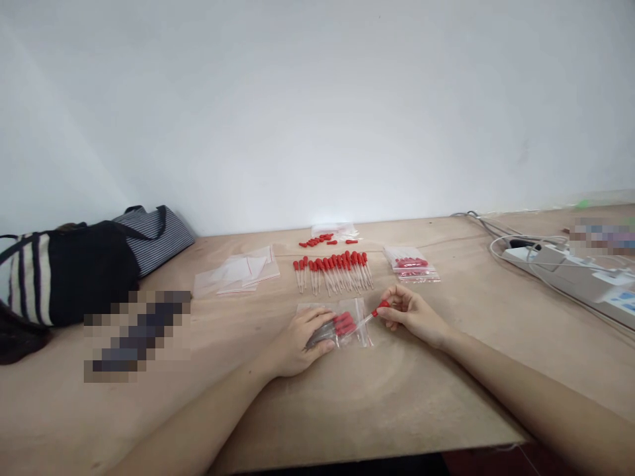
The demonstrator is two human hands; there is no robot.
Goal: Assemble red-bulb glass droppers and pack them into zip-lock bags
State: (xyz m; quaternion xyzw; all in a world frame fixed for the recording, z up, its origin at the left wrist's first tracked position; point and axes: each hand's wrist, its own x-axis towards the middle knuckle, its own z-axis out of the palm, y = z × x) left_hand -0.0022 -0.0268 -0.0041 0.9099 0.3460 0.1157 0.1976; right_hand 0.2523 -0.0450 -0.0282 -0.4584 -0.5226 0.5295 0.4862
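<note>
My right hand [404, 314] pinches the red bulb of a clear dropper [370, 318], whose thin tip points left into the mouth of a clear zip bag [360, 309]. Inside that bag lie several red-bulbed droppers [344, 322]. My left hand [308, 338] rests over the bag's left end, fingers spread, on a dark greyish part I cannot make out. Behind the bag, several red-topped droppers [332, 266] lie in a row. To their right is a filled zip bag [411, 264], to their left flat clear bags [243, 272].
Loose red bulbs [317, 240] lie by a clear bag [333, 230] near the wall. A black bag [89, 271] and a striped bag [161, 238] stand at left, near a blurred dark object [141, 334]. At right are a white power strip [570, 271] and cables on the wooden table [397, 410].
</note>
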